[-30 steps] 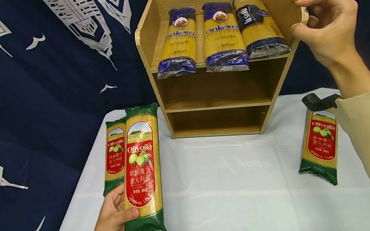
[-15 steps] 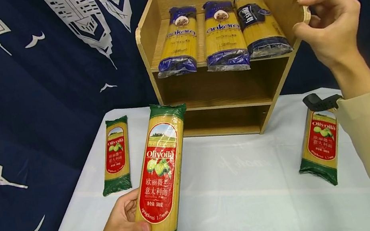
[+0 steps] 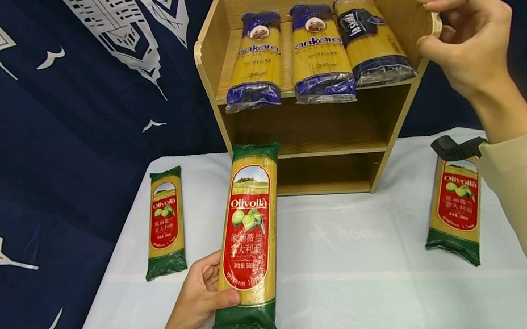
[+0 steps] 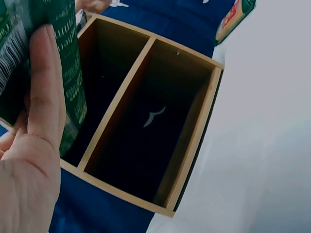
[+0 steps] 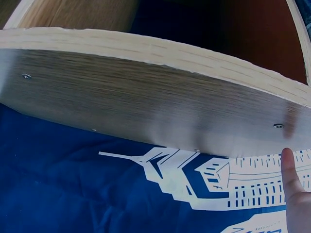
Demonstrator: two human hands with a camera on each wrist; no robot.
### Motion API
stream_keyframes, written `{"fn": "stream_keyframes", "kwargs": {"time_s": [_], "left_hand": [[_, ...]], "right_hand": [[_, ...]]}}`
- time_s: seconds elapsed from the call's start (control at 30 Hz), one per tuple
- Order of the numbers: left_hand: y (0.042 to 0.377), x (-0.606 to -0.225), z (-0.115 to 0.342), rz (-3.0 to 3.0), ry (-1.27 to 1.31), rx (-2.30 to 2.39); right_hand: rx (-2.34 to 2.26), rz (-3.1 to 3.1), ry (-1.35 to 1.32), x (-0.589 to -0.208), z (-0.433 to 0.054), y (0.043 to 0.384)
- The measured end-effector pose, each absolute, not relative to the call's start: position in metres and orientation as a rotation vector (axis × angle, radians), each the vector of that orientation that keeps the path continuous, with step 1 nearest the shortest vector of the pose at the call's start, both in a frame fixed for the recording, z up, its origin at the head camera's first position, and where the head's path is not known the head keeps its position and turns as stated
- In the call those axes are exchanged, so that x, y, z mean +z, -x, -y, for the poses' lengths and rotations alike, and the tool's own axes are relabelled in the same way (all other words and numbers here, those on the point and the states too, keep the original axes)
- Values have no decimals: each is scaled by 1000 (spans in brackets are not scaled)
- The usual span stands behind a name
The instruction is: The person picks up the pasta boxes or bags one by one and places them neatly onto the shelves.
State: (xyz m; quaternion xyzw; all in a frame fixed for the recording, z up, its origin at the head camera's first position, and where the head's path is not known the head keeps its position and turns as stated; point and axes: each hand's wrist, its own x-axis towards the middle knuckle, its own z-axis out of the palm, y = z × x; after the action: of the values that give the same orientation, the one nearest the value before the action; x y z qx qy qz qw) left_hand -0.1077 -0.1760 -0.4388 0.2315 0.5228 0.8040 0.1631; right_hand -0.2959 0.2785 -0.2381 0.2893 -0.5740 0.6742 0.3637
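Note:
My left hand [image 3: 199, 298] grips a green-and-yellow spaghetti packet [image 3: 249, 236] by its lower left side, thumb over the front. The packet tilts slightly right, and its top overlaps the left edge of the wooden shelf [image 3: 308, 154] in the head view. In the left wrist view the packet's green printed back [image 4: 73, 73] shows beside the fingers. My right hand [image 3: 478, 32] pinches the upper right side edge of the shelf between thumb and fingers. On the top level lie two blue-ended spaghetti packets [image 3: 255, 62] and one dark-labelled packet [image 3: 373, 40].
Another green-ended spaghetti packet [image 3: 164, 223] lies on the white tablecloth [image 3: 345, 289] at left. A similar packet [image 3: 456, 203] lies at right, partly under my right forearm. The shelf's two lower compartments show bare wood. A dark blue printed curtain [image 3: 61, 162] hangs behind.
My left hand has carried the spaghetti packet rightward, away from the one lying at left, and tilted it. My right hand stays at the shelf's edge.

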Motion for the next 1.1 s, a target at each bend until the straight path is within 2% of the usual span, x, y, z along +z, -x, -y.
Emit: {"fn": "stream_keyframes", "kwargs": {"time_s": [0.33, 1.1], "left_hand": [[123, -439, 160, -1483, -696, 2334], [155, -427, 132, -1610, -458, 2447]], "right_hand": [[1754, 1455, -745, -236, -275, 294], [1732, 1475, -734, -238, -276, 296]]}}
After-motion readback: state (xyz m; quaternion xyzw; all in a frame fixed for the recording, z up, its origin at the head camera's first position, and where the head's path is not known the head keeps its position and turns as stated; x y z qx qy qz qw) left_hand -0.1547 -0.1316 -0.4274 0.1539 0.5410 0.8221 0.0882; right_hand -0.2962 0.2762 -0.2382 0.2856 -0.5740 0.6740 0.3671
